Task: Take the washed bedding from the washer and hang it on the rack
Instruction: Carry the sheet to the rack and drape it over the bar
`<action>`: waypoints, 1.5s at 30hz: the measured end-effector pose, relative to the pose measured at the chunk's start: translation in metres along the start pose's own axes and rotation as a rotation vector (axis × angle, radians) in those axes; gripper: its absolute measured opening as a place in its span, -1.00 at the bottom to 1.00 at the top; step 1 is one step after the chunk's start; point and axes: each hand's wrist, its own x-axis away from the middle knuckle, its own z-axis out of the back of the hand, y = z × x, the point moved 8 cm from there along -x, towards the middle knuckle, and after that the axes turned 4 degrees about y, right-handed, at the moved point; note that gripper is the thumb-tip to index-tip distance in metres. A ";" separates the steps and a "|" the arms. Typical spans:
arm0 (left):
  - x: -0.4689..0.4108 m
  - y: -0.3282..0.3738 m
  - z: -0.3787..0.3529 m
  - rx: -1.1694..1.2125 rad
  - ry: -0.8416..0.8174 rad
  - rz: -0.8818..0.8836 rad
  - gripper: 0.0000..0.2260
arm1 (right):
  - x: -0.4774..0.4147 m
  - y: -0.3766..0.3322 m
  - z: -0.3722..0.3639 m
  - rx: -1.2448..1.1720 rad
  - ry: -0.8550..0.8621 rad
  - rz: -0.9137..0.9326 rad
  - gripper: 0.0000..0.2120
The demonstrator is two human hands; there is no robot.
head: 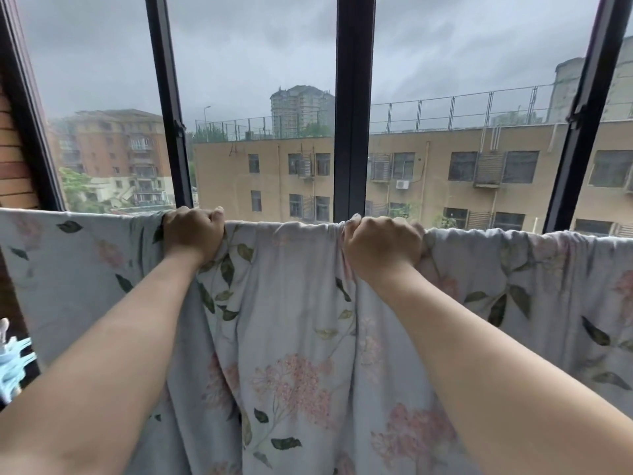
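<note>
Head view: bedding (301,303) before dark-framed window (352,114)

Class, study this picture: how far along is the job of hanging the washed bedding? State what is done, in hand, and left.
Done: the floral bedding hangs over the rack, whose bar is hidden beneath it, and its left stretch lies smooth. In hand: the left hand and right hand grip the gathered top edge. Left: probably spreading the bunched folds around the hands.
</note>
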 end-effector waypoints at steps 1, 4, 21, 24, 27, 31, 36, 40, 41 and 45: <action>0.000 -0.001 -0.001 -0.001 -0.003 0.004 -0.49 | 0.000 -0.010 -0.001 -0.016 0.000 0.014 -0.41; -0.001 -0.001 -0.002 0.002 -0.009 -0.007 -0.42 | 0.000 -0.039 -0.008 -0.063 -0.040 0.041 -0.43; 0.009 0.061 -0.011 0.274 -0.227 -0.017 -0.62 | -0.013 -0.087 -0.007 -0.395 -0.199 0.000 -0.80; 0.030 0.116 0.000 0.244 -0.105 -0.206 -0.64 | -0.025 -0.067 0.001 -0.798 -0.256 -0.207 -0.75; 0.050 0.154 -0.002 0.093 -0.043 -0.384 -0.51 | -0.040 -0.035 0.005 -1.053 -0.234 -0.377 -0.76; 0.061 0.166 -0.007 -0.130 0.042 -0.402 -0.40 | -0.038 0.034 0.038 -0.733 -0.003 -0.234 -0.79; 0.060 0.171 -0.010 -0.083 0.017 -0.386 -0.46 | -0.016 0.137 0.051 -0.151 0.007 -0.209 -0.74; 0.057 0.171 -0.008 0.011 -0.032 -0.277 -0.67 | 0.001 0.223 0.064 0.018 -0.039 -0.420 -0.65; 0.058 0.177 -0.006 0.056 -0.038 -0.281 -0.74 | 0.006 0.240 0.066 0.048 -0.084 -0.476 -0.62; 0.090 0.256 0.002 0.277 -0.064 -0.534 -0.80 | 0.017 0.266 0.059 -0.003 -0.222 -0.533 -0.46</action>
